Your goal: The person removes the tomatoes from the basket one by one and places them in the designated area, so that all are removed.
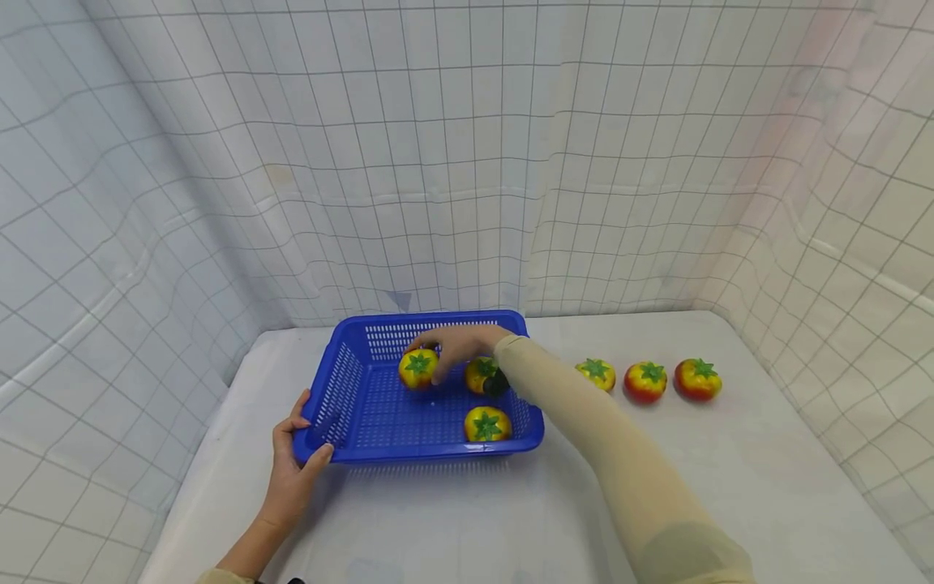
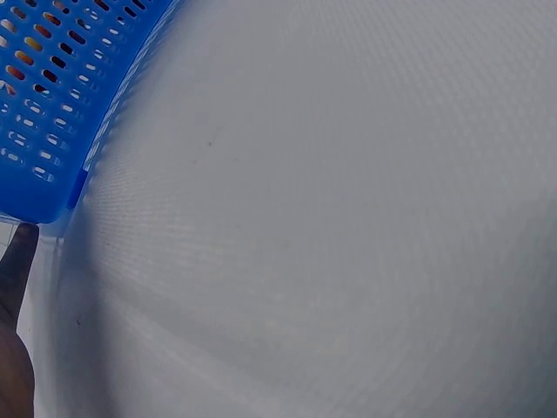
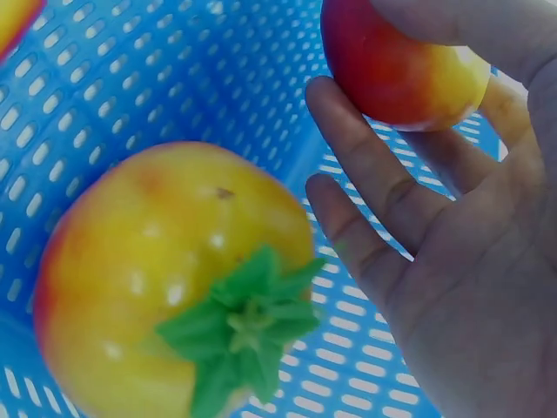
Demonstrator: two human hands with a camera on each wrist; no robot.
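Observation:
A blue plastic basket (image 1: 409, 456) with slotted walls stands on the white table. My left hand (image 1: 292, 474) grips its near left corner, thumb on the front rim and fingers at the left side; the left wrist view shows only part of this hand (image 2: 16, 322). Inside the basket, my right hand (image 1: 460, 345) holds a red-and-yellow tomato (image 1: 418, 369) with a green leafy top, between thumb and fingers (image 3: 374, 165). Two similar tomatoes lie along the basket's right side: one (image 1: 477, 373) partly behind my right wrist, the other (image 1: 487, 424) by the front wall.
To the right of the basket, three more tomatoes sit in a row on the table: a yellowish one (image 1: 597, 374) partly behind my right sleeve, a middle one (image 1: 645, 383) and a far right one (image 1: 697, 380). White gridded cloth (image 1: 452, 162) hangs around the back and sides.

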